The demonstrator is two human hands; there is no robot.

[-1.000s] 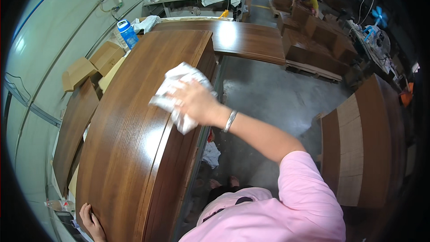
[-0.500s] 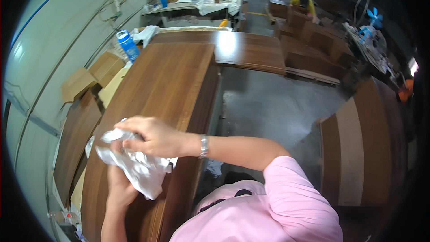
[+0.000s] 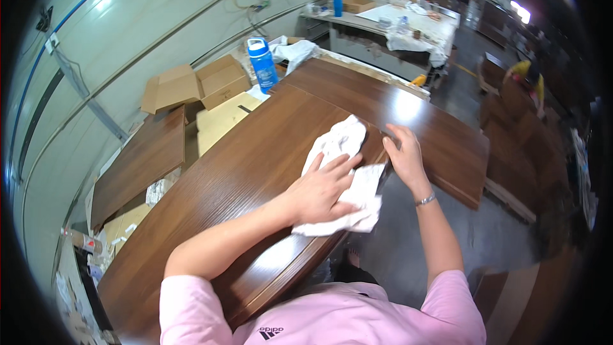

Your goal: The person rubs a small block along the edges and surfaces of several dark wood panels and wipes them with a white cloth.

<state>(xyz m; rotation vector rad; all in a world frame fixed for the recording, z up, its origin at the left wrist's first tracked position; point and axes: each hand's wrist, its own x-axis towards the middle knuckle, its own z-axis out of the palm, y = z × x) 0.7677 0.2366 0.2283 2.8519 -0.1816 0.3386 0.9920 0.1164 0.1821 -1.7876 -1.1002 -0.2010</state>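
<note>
A white cloth (image 3: 348,195) lies crumpled and partly spread over the brown wooden panel (image 3: 249,153), its lower part reaching the panel's right edge. My left hand (image 3: 324,193) rests flat on the cloth with its fingers spread, pressing it against the wood. At the panel's far right edge, my right hand (image 3: 407,155) has its thumb and fingers apart. Its fingertips are close to the edge; whether they touch it I cannot tell. A bracelet circles my right wrist.
A second brown panel (image 3: 440,147) lies across the far end. Left of the work are a blue bottle (image 3: 262,67), an open cardboard box (image 3: 220,82) and a leaning board (image 3: 140,166). Behind stands a cluttered table (image 3: 415,25). A person in yellow (image 3: 533,80) is at the far right.
Both hands were together on the bunched cloth at the near left; now the cloth is spread farther right under my left hand. My right hand has left it for the panel edge. The view has turned.
</note>
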